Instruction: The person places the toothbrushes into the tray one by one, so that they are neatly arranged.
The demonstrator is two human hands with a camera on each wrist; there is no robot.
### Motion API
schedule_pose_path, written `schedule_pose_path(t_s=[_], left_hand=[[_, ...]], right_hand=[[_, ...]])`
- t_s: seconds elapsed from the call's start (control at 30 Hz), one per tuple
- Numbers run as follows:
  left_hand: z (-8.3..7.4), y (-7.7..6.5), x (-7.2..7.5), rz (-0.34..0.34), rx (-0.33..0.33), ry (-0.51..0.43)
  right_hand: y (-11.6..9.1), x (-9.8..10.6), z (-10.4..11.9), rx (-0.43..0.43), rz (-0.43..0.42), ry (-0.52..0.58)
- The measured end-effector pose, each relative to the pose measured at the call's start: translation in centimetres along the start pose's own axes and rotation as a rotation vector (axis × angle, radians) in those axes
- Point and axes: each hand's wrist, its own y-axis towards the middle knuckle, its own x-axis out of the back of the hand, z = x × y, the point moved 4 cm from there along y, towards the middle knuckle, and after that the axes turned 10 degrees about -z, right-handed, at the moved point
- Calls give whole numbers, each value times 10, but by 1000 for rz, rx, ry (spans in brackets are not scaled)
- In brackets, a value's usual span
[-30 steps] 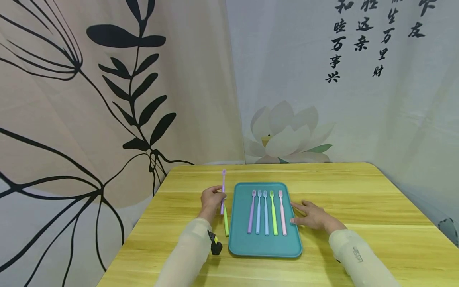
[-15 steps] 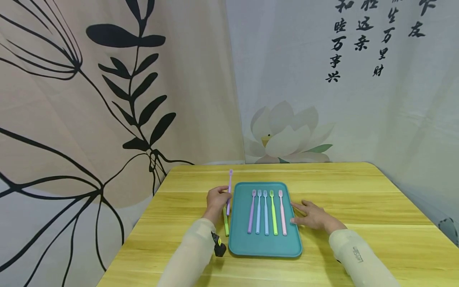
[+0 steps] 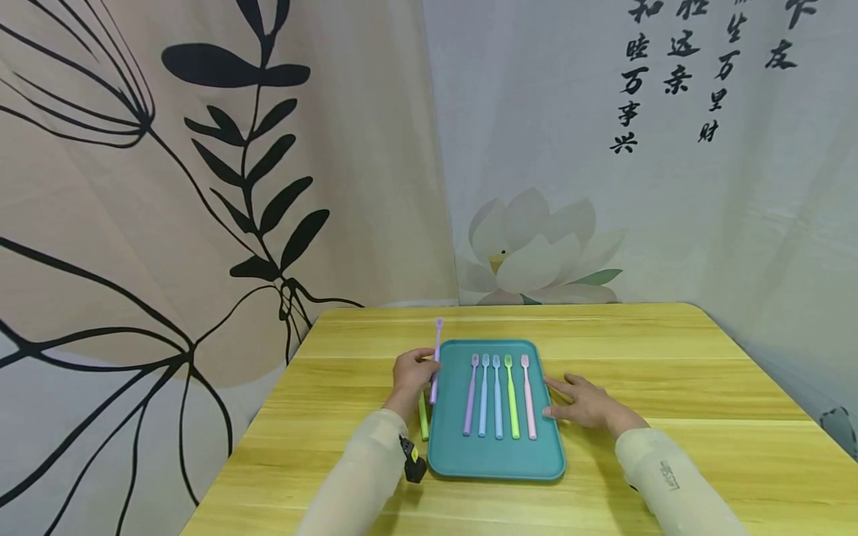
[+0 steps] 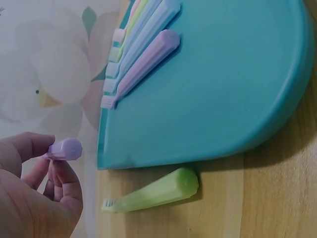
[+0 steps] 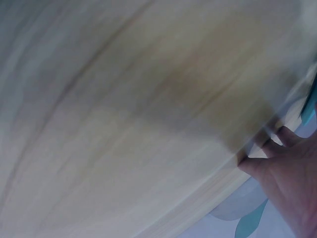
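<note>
Between thumb and fingers, my left hand (image 3: 412, 378) pinches a purple toothbrush (image 3: 438, 350), head pointing away, at the left rim of a teal tray (image 3: 496, 460). In the left wrist view the handle end of this purple toothbrush (image 4: 67, 148) faces the camera, raised beside the tray. Lying in the tray side by side are a purple toothbrush (image 3: 469, 398), two blue toothbrushes, a green toothbrush (image 3: 512, 402) and a pink toothbrush (image 3: 528, 402). My right hand (image 3: 582, 402) rests at the tray's right edge with fingers spread and straight.
Another green toothbrush (image 4: 156, 192) lies on the wooden table (image 3: 322, 417) just left of the tray, partly hidden by the left hand in the head view. Behind the table hangs a printed curtain (image 3: 375, 186).
My left hand has moved right with the purple toothbrush, from over the green toothbrush on the table to the tray's left rim. The right hand and the tray have stayed put.
</note>
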Motion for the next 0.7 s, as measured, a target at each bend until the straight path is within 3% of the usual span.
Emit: schedule_pose_path(t_s=[0.7], left_hand=[[6, -7, -11, 34, -23, 28]], right_hand=[[0, 0, 0, 1, 1, -5]])
